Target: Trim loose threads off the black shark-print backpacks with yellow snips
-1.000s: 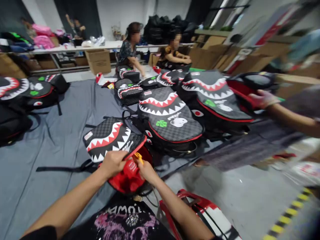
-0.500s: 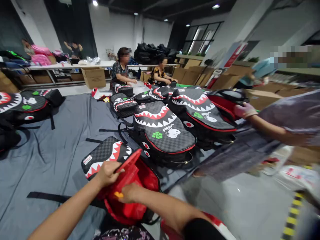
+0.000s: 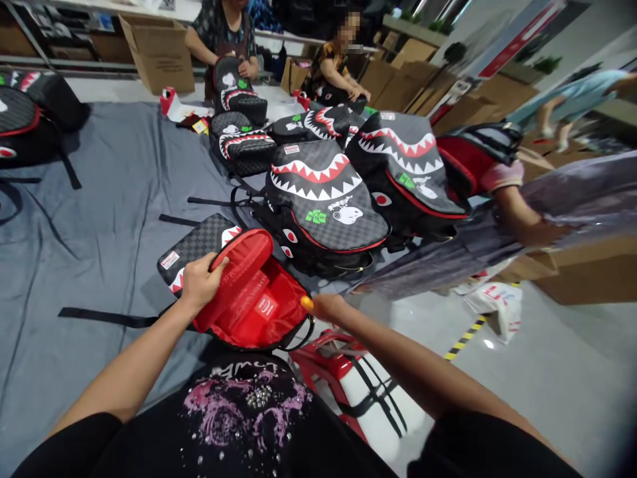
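Holding the raised flap of an open backpack [image 3: 249,299], the left hand [image 3: 199,282] has its fingers pinched over the flap's red-lined edge, thumb on the inner side. The backpack lies on the grey cloth [image 3: 99,219] just before the person's lap, its red lining and a small red label facing up, the checkered shark-mouth front folded back beneath the left hand. The right hand [image 3: 326,307] sits at the backpack's right rim, its grip closed on a small orange tool [image 3: 307,303] whose tip shows just beyond the fingers. Beyond the open backpack, a row of closed shark-mouth backpacks [image 3: 323,199] stands close together on the cloth. At the right, a co-worker's hand [image 3: 502,176] in a pink glove rests against a red-lined backpack [image 3: 472,156]. Two other people sit at the far end of the row, near a cardboard box [image 3: 159,53]. A red and white stool [image 3: 358,385] stands beside the person's right arm.
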`<state>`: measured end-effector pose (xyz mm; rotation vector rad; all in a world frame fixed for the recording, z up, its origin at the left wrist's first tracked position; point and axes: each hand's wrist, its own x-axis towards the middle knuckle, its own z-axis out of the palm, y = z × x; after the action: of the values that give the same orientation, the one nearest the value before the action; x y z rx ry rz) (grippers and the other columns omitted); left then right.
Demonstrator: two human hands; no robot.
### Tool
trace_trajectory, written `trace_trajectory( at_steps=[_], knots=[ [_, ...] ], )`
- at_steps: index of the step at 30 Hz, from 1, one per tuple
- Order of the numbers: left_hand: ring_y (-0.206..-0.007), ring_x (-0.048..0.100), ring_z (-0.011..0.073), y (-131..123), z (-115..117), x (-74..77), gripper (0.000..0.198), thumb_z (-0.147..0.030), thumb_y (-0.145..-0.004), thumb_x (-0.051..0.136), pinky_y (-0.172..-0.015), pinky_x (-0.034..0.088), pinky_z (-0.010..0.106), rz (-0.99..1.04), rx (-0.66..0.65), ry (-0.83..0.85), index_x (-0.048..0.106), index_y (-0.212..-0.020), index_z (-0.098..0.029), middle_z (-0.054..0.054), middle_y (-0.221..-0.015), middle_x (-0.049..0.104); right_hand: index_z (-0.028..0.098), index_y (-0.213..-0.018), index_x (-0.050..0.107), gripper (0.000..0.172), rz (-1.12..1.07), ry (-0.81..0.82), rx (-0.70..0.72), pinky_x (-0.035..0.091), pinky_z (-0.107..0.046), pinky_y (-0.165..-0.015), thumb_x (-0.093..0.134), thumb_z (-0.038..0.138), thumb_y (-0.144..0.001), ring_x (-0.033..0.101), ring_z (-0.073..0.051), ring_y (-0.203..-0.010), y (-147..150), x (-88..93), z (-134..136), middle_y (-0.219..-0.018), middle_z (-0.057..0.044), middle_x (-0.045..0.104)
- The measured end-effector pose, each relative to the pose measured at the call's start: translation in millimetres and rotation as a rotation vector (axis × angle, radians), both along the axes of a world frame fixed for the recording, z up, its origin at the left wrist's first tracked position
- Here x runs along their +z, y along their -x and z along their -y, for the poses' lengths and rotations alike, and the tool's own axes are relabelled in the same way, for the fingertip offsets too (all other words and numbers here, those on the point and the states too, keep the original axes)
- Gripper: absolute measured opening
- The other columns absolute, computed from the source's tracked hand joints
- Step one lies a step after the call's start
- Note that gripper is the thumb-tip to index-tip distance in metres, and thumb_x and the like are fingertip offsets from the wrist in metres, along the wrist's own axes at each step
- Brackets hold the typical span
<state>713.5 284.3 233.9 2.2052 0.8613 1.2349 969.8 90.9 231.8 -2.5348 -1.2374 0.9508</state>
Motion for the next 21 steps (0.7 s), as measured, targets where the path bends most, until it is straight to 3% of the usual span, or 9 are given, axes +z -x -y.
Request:
trace_trajectory(
  at_steps=[2,4,8,11,14,17,21],
  knots=[
    [-0.048,0.045,0.0106,0.0,-1.3,-2.9,0.031,-0.038,-0.09,0.054,-0.054,0.03,0.024,0.03,0.016,0.017,0.058,-0.066,-0.018,-0.002,-0.052,0.05,0.016,-0.052,0.056,0.031,-0.211,0.143,-0.057,0.035,-0.024,-0.045,0.076,0.02,-0.075,0.044,-0.01,-0.034,1.8,1.4,24.6,-0.036,0.002,0.044],
    [-0.049,0.048,0.011,-3.9,1.5,-3.5,0.03,-0.039,-0.089,0.055,-0.055,0.032,0.024,0.039,-0.023,0.014,0.06,-0.069,-0.018,-0.002,-0.054,0.052,0.013,-0.057,0.059,0.036,-0.433,0.197,-0.113,0.031,-0.022,-0.042,0.069,0.035,-0.084,0.042,-0.009,-0.032,9.2,-1.0,33.4,-0.037,0.001,0.046],
    [-0.048,0.048,0.011,-13.6,13.2,2.4,0.031,-0.039,-0.089,0.054,-0.053,0.032,0.024,0.025,-0.12,-0.028,0.06,-0.067,-0.018,-0.002,-0.053,0.052,0.014,-0.074,0.057,0.058,-0.761,0.023,-0.3,0.031,-0.02,-0.041,0.027,0.054,-0.102,0.033,-0.007,-0.033,32.8,-27.6,11.7,-0.04,0.007,0.037],
    [-0.048,0.048,0.0109,-17.2,17.8,8.5,0.032,-0.039,-0.089,0.053,-0.053,0.032,0.023,0.0,-0.156,-0.061,0.06,-0.065,-0.019,-0.002,-0.053,0.053,0.018,-0.081,0.051,0.056,-0.909,-0.126,-0.461,0.03,-0.017,-0.04,0.018,0.057,-0.102,0.022,-0.006,-0.035,45.4,-55.9,4.7,-0.044,0.012,0.024],
    [-0.047,0.047,0.011,-20.2,19.0,11.0,0.034,-0.04,-0.09,0.052,-0.052,0.032,0.024,-0.007,-0.144,-0.08,0.058,-0.063,-0.019,-0.002,-0.052,0.051,0.019,-0.082,0.047,0.059,-0.983,-0.21,-0.586,0.026,-0.014,-0.038,0.009,0.06,-0.101,0.018,-0.006,-0.036,48.0,-76.0,16.5,-0.047,0.012,0.017],
    [-0.047,0.049,0.0115,-22.6,20.0,9.6,0.035,-0.04,-0.09,0.052,-0.051,0.033,0.024,-0.015,-0.148,-0.1,0.058,-0.064,-0.018,-0.001,-0.052,0.053,0.019,-0.083,0.049,0.058,-1.046,-0.176,-0.609,0.028,-0.014,-0.038,0.012,0.059,-0.101,0.02,-0.006,-0.036,49.6,-85.0,25.6,-0.048,0.011,0.021],
    [-0.048,0.051,0.0119,-22.0,19.1,8.8,0.031,-0.04,-0.09,0.053,-0.053,0.035,0.024,-0.017,-0.181,-0.146,0.062,-0.069,-0.019,0.0,-0.055,0.058,0.016,-0.081,0.053,0.051,-1.087,-0.025,-0.502,0.036,-0.018,-0.04,0.021,0.049,-0.104,0.022,-0.006,-0.035,59.0,-86.0,22.6,-0.046,0.01,0.029]
  ],
)
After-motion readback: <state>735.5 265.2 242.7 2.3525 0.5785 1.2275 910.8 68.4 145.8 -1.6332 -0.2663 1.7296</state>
